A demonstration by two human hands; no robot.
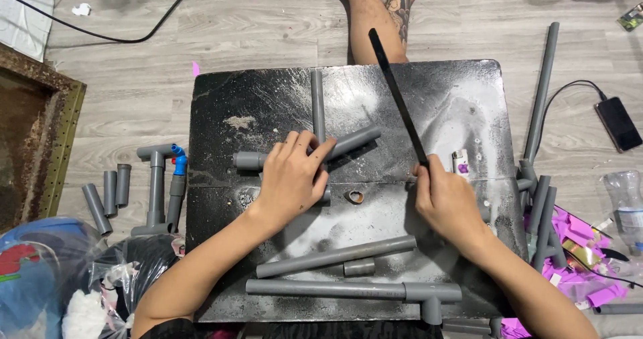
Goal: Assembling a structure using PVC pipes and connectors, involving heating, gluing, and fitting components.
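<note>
The left hand (291,178) presses flat on a grey pipe (305,153) lying mid-board (221,111), pinning it so it cannot roll. The right hand (445,198) is closed round a black blade (396,98), angled up and away above the pipe. Spare pipes (335,256) lie nearer the person.

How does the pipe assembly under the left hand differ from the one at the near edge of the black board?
The left hand presses down on the cross-shaped assembly, whose pipes run in several directions; the near-edge assembly lies untouched. That one is a single long horizontal pipe with a tee fitting at its right end. The right hand holds a black blade nearer the cross-shaped one. Both are grey plastic.
</note>
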